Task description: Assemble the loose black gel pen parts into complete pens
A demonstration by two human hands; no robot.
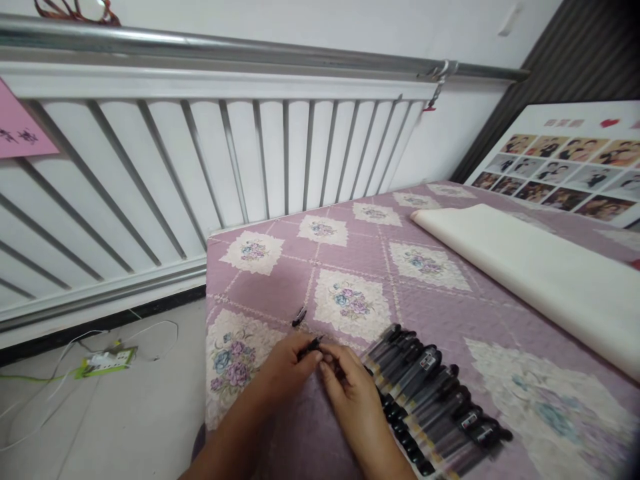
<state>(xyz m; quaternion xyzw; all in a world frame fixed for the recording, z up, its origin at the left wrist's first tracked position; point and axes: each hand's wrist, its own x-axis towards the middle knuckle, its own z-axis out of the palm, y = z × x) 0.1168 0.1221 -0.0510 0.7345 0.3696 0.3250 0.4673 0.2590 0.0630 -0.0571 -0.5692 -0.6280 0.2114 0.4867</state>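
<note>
My left hand (287,367) is closed around a small black pen part (315,344), whose dark end sticks out past the thumb. My right hand (353,390) meets it fingertip to fingertip, thumb and fingers pinched together; what they grip is hidden. A loose black pen cap (299,317) lies on the patterned bedspread just beyond my left hand. Close by my right hand, a row of clear-barrelled gel pens (430,393) with black caps lies side by side.
The purple floral bedspread (270,293) covers the surface under my hands. Folded cream material (500,253) lies at the right, with a photo board (565,163) behind it. A white radiator (270,160) lines the wall. On the floor at left sits a power strip (107,360) with cables.
</note>
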